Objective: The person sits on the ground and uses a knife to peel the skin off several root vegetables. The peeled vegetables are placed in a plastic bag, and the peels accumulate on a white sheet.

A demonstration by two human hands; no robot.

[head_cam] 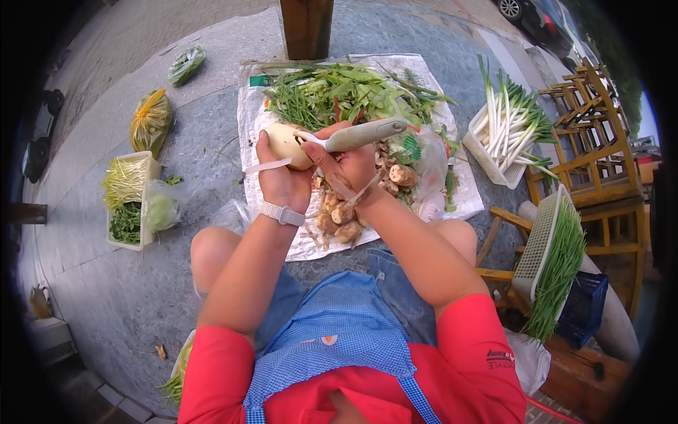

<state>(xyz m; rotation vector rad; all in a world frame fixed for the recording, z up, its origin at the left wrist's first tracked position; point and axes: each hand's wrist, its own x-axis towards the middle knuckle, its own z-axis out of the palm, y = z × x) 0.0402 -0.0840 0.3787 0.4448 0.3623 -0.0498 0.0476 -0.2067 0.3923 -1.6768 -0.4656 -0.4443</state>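
My left hand, with a pale watch band on its wrist, holds a cream-coloured root section, probably lotus root. In my right hand is a vegetable peeler with a grey handle, its head against the root's right side. A pale strip of peel lies across my left palm, and another peel strip clings to my right wrist. Beneath my hands, brown unpeeled lotus root pieces lie on a white woven sack. Behind them spreads a heap of green leaf trimmings.
A crate of scallions and a basket of green chives stand right, near stacked wooden stools. At left are a vegetable crate and bagged vegetables. A wooden post rises beyond the sack.
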